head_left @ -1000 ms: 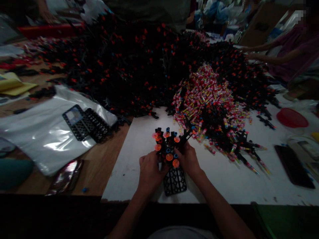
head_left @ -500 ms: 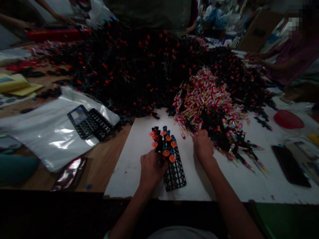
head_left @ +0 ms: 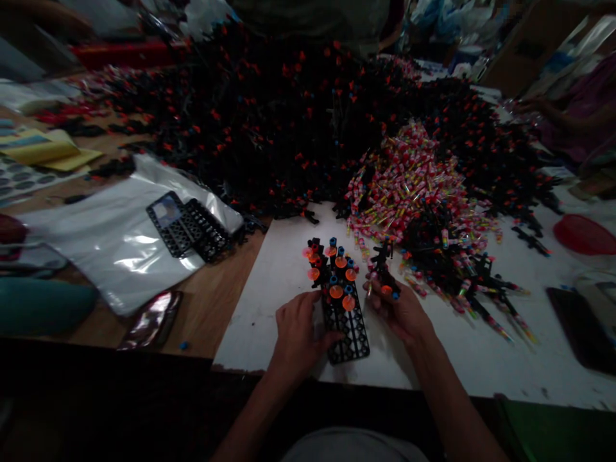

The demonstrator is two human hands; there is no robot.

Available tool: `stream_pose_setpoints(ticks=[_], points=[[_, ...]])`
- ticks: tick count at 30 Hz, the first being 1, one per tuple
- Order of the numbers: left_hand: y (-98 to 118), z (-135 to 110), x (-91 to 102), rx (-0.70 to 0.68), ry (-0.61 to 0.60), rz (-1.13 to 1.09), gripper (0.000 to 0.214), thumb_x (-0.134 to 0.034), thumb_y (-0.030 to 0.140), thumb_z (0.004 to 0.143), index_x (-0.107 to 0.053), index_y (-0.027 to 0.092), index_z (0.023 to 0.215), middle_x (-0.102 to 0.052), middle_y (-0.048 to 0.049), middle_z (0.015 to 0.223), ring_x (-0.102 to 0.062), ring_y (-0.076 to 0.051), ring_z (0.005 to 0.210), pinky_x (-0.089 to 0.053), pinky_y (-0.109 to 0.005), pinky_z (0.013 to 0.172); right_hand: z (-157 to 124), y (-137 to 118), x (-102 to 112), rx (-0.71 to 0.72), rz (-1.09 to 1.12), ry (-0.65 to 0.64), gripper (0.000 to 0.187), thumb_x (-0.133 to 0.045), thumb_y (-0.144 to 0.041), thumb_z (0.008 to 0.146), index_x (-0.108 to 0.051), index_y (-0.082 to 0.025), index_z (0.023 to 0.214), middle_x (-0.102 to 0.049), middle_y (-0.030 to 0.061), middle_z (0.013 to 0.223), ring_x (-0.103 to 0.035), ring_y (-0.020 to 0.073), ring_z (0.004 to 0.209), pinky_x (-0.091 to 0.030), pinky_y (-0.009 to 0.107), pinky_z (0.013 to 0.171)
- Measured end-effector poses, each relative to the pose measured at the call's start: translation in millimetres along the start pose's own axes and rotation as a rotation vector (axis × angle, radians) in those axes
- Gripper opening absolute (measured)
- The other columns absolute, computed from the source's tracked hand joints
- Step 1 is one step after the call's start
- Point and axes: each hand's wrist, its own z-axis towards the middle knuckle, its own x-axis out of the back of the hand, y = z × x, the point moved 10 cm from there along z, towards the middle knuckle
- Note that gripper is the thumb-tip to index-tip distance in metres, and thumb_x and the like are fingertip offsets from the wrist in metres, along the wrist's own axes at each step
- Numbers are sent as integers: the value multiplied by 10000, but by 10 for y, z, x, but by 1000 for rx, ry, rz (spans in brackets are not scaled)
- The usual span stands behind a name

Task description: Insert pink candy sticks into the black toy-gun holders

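A black plastic grid tray (head_left: 349, 330) lies on the white board in front of me. Its far half carries several black toy pieces with orange suction cups and blue tips (head_left: 333, 273). My left hand (head_left: 299, 330) grips the tray's left edge, fingers curled onto it. Just right of the tray, my right hand (head_left: 403, 311) is closed around a black toy piece with an orange tip (head_left: 384, 269) and a wrapped candy stick. A heap of pink and yellow wrapped candies (head_left: 414, 186) lies just beyond that hand.
A huge pile of black toy pieces (head_left: 269, 115) covers the back of the table. Two more grid trays (head_left: 190, 228) rest on a clear plastic bag (head_left: 110, 247) at left. At right are a red lid (head_left: 584, 234), a dark phone (head_left: 582, 327) and another person's arm (head_left: 553, 112).
My right hand reached into the candy and toy heap, then came back beside the tray holding a black piece. My left hand stayed on the tray. The view shifted slightly.
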Motion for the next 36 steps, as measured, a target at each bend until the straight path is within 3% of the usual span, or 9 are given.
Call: stream_pose_setpoints(ticks=[2, 5, 12, 15, 18, 23, 28, 33, 36], points=[[11, 12, -18, -7, 4, 16, 723, -782, 444, 610, -460, 196, 1207, -580, -118, 1169, -534, -307, 1059, -365, -457, 905, 17, -123, -17, 68, 144, 22, 290, -743, -330, 673, -609, -197, 894, -605, -2, 803, -366, 41, 462, -262, 169, 380], [32, 34, -8, -9, 22, 35, 692, -756, 453, 640, -460, 195, 1210, -586, -115, 1158, -538, -306, 1049, -360, -456, 900, 16, -276, -174, 106, 266, -62, 262, -698, -374, 715, -624, -221, 915, -559, -4, 819, -266, 48, 461, -231, 178, 369], [50, 17, -4, 6, 16, 22, 662, -754, 427, 663, -449, 205, 1207, -574, -112, 1186, -527, -297, 1071, -338, -441, 915, -132, -613, -117, 261, 345, -22, 190, -603, -355, 810, -620, -277, 982, -506, 10, 853, -386, 91, 569, -324, 193, 422], [57, 18, 13, 12, 33, 12, 643, -752, 412, 667, -455, 215, 1201, -581, -109, 1181, -529, -296, 1074, -339, -441, 916, -160, -514, -126, 268, 116, -4, 281, -609, -392, 808, -593, -262, 1056, -549, 15, 874, -446, 93, 572, -358, 207, 438], [63, 28, 27, 26, 40, -3, 619, -745, 394, 673, -465, 215, 1195, -593, -105, 1166, -527, -296, 1086, -340, -439, 913, -145, -151, -222, 190, -190, 5, 336, -688, -375, 744, -581, -217, 1020, -596, -3, 788, -537, 114, 583, -404, 213, 469], [94, 40, 42, 30, 37, -14, 513, -672, 413, 732, -500, 192, 1162, -608, -109, 1138, -544, -275, 1054, -342, -429, 908, -111, 309, -328, 125, -516, 20, 204, -600, -393, 793, -632, -194, 826, -635, 1, 623, -569, 162, 525, -448, 260, 491], [104, 58, 35, 27, 6, 22, 486, -670, 281, 686, -526, 208, 1144, -606, -106, 1144, -535, -283, 1077, -337, -431, 912, -183, 95, -552, 417, -1060, 109, 243, -539, -244, 835, -656, -184, 1040, -685, 95, 1008, -633, 243, 943, -486, 341, 823], [90, 67, -3, 16, -23, 56, 495, -581, 154, 664, -528, 208, 1154, -604, -98, 1135, -527, -282, 1087, -329, -432, 915, -241, 98, -694, 492, -1291, 193, 194, -477, -192, 882, -630, -177, 999, -671, 80, 910, -640, 208, 784, -494, 293, 683], [75, 57, -28, 16, -23, 51, 476, -579, 164, 671, -533, 204, 1144, -607, -97, 1118, -529, -280, 1071, -329, -428, 907, -251, 132, -770, 513, -1348, 161, 156, -477, -184, 892, -625, -187, 942, -657, 76, 886, -624, 204, 787, -486, 284, 673]])
